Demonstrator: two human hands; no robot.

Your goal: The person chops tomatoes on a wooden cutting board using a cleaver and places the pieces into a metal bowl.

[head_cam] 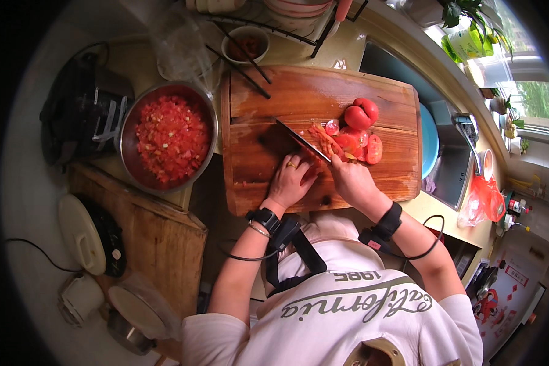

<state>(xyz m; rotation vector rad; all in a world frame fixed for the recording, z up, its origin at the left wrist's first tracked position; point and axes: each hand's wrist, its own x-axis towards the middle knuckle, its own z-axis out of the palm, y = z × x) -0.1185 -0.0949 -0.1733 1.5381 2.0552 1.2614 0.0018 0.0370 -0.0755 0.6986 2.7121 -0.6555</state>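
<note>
My right hand (pixel 353 180) grips a kitchen knife (pixel 302 141), its blade slanting up and left over a wooden cutting board (pixel 256 137). Close by on the near side of the blade, my left hand (pixel 293 178) rests with curled fingers on pieces of tomato that it partly hides. Cut strips (pixel 325 139) and tomato slices (pixel 374 149) lie beyond and to the right of the blade. A peeled-looking red tomato (pixel 361 114) with a cleft sits behind the slices. Left of the board, a metal bowl (pixel 213 137) holds diced tomato (pixel 173 137).
Chopsticks (pixel 251 82) reach over the board's back left corner, by a small white bowl (pixel 266 48). A black wire rack (pixel 297 39) stands behind. At the right are a sink (pixel 457 183) and a blue basin (pixel 430 139); at the left, a black appliance (pixel 84 107).
</note>
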